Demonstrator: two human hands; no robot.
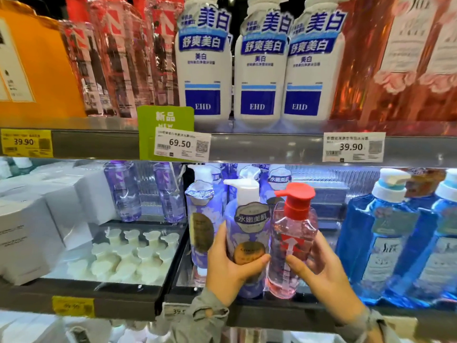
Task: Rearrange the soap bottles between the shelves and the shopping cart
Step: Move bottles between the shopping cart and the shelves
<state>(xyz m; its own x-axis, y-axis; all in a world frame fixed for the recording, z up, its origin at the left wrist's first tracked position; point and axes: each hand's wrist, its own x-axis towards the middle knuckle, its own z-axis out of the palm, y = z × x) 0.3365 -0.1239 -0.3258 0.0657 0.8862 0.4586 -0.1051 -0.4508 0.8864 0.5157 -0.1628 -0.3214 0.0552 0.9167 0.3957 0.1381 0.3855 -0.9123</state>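
My left hand (228,271) grips a purple pump bottle with a white pump (247,226), held upright at the front of the lower shelf (272,310). Beside it, touching, my right hand (319,271) grips a clear pink bottle with a red pump (291,243). Its base sits at the shelf's front edge. Another purple bottle (201,214) stands just behind to the left. The shopping cart is out of view.
Blue bottles (385,233) stand to the right, white boxes (49,214) and a tray of small white pump tops (128,256) to the left. The upper shelf carries white EHD bottles (257,70), clear red-labelled bottles (118,60) and pink bottles (395,58). Price tags (183,147) line the rails.
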